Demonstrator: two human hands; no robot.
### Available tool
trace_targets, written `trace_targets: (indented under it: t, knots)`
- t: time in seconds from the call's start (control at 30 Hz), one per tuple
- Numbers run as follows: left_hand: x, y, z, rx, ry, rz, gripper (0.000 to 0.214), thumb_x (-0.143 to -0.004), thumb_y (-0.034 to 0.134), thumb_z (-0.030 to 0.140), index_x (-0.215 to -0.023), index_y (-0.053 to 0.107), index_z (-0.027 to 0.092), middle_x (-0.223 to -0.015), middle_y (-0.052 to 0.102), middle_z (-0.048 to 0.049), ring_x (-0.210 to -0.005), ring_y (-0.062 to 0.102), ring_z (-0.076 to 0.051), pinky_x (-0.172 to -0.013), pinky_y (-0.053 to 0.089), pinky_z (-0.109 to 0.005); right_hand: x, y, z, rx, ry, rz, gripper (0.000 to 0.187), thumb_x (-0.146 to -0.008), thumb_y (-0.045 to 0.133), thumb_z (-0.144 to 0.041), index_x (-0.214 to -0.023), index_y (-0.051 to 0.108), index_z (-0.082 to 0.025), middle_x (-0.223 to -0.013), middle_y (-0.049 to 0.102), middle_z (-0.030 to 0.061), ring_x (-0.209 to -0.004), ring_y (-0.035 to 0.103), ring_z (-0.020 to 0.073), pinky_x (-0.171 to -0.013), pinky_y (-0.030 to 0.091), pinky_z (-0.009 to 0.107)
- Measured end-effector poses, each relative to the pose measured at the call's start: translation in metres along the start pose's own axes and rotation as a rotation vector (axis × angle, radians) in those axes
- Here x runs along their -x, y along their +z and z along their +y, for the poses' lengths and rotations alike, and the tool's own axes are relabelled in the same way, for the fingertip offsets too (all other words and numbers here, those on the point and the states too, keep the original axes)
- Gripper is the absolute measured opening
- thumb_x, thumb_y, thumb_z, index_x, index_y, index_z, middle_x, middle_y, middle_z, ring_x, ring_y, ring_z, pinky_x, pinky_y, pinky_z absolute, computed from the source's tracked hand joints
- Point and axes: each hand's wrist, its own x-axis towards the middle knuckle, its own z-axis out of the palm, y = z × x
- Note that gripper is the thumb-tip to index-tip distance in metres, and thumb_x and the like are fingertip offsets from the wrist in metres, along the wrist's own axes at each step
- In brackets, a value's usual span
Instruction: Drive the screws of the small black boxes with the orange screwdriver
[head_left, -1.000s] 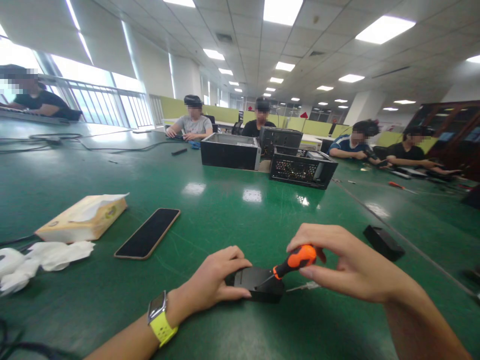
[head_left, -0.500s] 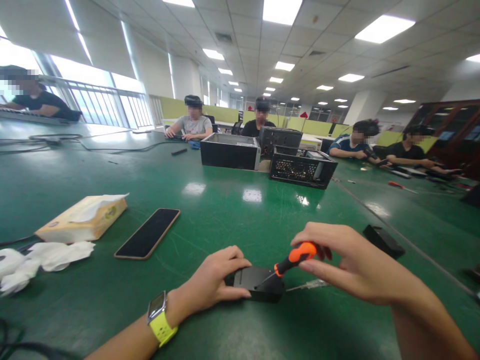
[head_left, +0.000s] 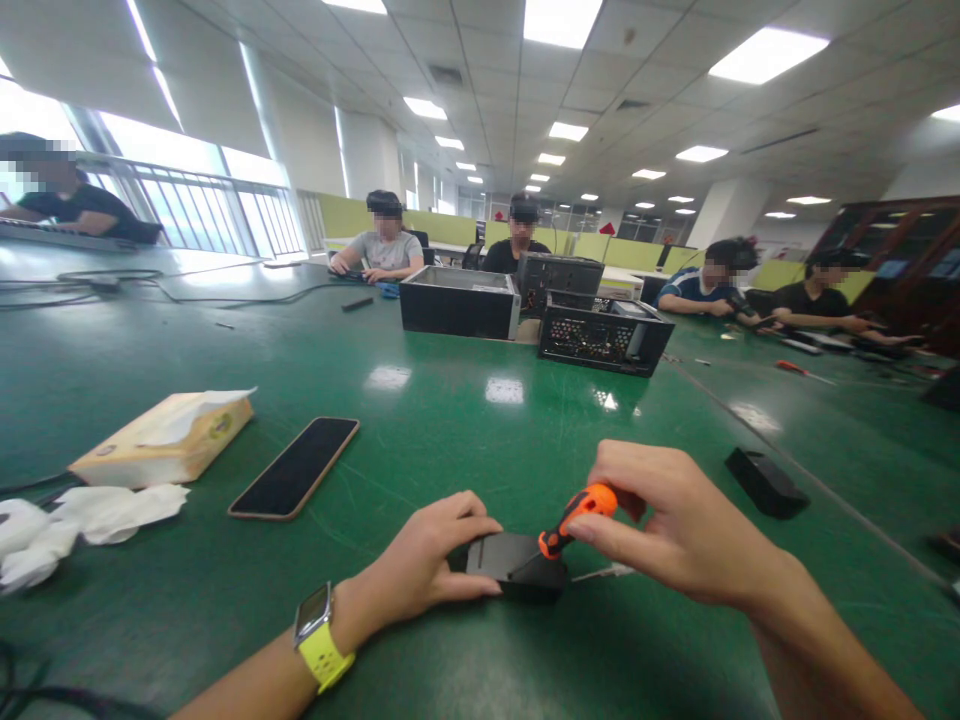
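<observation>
A small black plastic box [head_left: 499, 560] lies on the green table in front of me. My left hand [head_left: 442, 550] grips its left end between thumb and fingers, a watch with a yellow band on the wrist. Held in my right hand [head_left: 660, 520] is an orange and black screwdriver [head_left: 577, 515], tilted, its tip down at the top face of the box. Behind the box, partly hidden, lies a second thin metal shaft [head_left: 600, 573], perhaps another screwdriver.
To the left lie a phone [head_left: 296, 468], a tissue pack [head_left: 169, 435] and crumpled tissues [head_left: 112, 515]. Another black box [head_left: 766, 482] rests at the right. Open computer cases [head_left: 459, 305] stand farther back, with several people seated around the table.
My right hand has shifted slightly left with the screwdriver, and its thumb now lies along the handle. The left hand and the box have stayed in place.
</observation>
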Motion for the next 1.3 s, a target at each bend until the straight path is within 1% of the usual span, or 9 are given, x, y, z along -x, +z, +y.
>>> trace_targets:
  t: [0.17,0.27,0.37,0.5,0.73,0.83,0.93,1.07,1.3]
  knots:
    - [0.000,0.000,0.000,0.004,-0.011,0.000,0.048,-0.085,0.066,0.057,-0.113,0.067,0.018,-0.097,0.057,-0.0069,-0.085,0.056,-0.021,-0.072,0.044,-0.028,0.002,-0.015,-0.003,-0.164,-0.054,-0.156,0.007,-0.090,0.061,-0.024,-0.095,0.063,-0.019,-0.083,0.061,-0.0007,-0.073,0.052,0.0121,-0.068,0.038,0.024]
    - [0.000,0.000,0.000,0.011,-0.012,-0.001,0.046,-0.085,0.067,0.055,-0.114,0.066,0.019,-0.097,0.057,-0.0065,-0.086,0.056,-0.021,-0.072,0.044,-0.028,0.003,-0.016,-0.002,-0.235,-0.109,-0.172,0.017,-0.086,0.062,-0.015,-0.103,0.063,-0.020,-0.090,0.064,-0.0005,-0.080,0.056,0.0118,-0.074,0.040,0.024]
    - [0.000,0.000,0.001,0.015,-0.014,-0.003,0.046,-0.085,0.067,0.055,-0.114,0.066,0.019,-0.096,0.057,-0.0062,-0.085,0.056,-0.020,-0.073,0.044,-0.028,0.002,-0.009,0.001,-0.168,-0.077,-0.064,0.012,-0.084,0.069,-0.026,-0.080,0.061,-0.017,-0.074,0.060,-0.0024,-0.066,0.052,0.0099,-0.062,0.037,0.022]
    - [-0.001,0.000,0.001,0.010,-0.015,-0.001,0.048,-0.085,0.066,0.057,-0.113,0.067,0.019,-0.096,0.058,-0.0069,-0.086,0.056,-0.021,-0.073,0.045,-0.028,-0.002,0.003,0.004,-0.019,-0.040,0.095,0.049,-0.082,0.070,-0.042,-0.053,0.039,-0.018,-0.052,0.035,-0.0073,-0.049,0.032,0.0069,-0.048,0.020,0.024]
    - [-0.001,-0.002,0.002,0.000,-0.014,-0.008,0.047,-0.085,0.066,0.057,-0.113,0.067,0.019,-0.096,0.058,-0.0071,-0.085,0.056,-0.021,-0.072,0.046,-0.028,-0.001,-0.011,-0.001,-0.128,-0.041,-0.090,0.008,-0.087,0.063,-0.026,-0.088,0.063,-0.018,-0.077,0.059,0.0000,-0.068,0.051,0.0125,-0.063,0.038,0.025]
    - [-0.001,-0.001,0.002,0.000,-0.009,-0.002,0.047,-0.084,0.067,0.056,-0.113,0.067,0.019,-0.096,0.058,-0.0069,-0.085,0.057,-0.021,-0.071,0.045,-0.027,0.002,-0.016,-0.001,-0.227,-0.089,-0.166,0.016,-0.084,0.061,-0.017,-0.099,0.064,-0.019,-0.087,0.064,0.0023,-0.077,0.056,0.0145,-0.072,0.042,0.027]
    - [-0.001,-0.001,0.001,0.004,-0.009,0.002,0.047,-0.085,0.067,0.056,-0.113,0.066,0.019,-0.097,0.059,-0.0071,-0.085,0.057,-0.021,-0.071,0.045,-0.027,0.002,-0.012,0.001,-0.218,-0.073,-0.126,0.006,-0.081,0.065,-0.021,-0.084,0.062,-0.017,-0.076,0.060,-0.0004,-0.067,0.052,0.0117,-0.063,0.039,0.024]
    - [-0.001,-0.001,0.002,0.011,-0.009,0.010,0.048,-0.084,0.066,0.057,-0.113,0.067,0.019,-0.096,0.059,-0.0074,-0.085,0.057,-0.021,-0.071,0.045,-0.028,-0.001,0.000,0.003,-0.021,-0.014,0.022,0.044,-0.084,0.066,-0.039,-0.054,0.041,-0.018,-0.053,0.037,-0.0062,-0.050,0.033,0.0073,-0.050,0.022,0.024]
    - [-0.001,-0.001,0.002,0.008,-0.015,0.007,0.049,-0.083,0.067,0.058,-0.112,0.067,0.018,-0.095,0.059,-0.0073,-0.084,0.057,-0.021,-0.070,0.045,-0.028,-0.002,-0.003,-0.001,0.019,-0.003,-0.007,0.041,-0.089,0.061,-0.043,-0.060,0.046,-0.017,-0.059,0.044,-0.0048,-0.054,0.037,0.0084,-0.052,0.025,0.023]
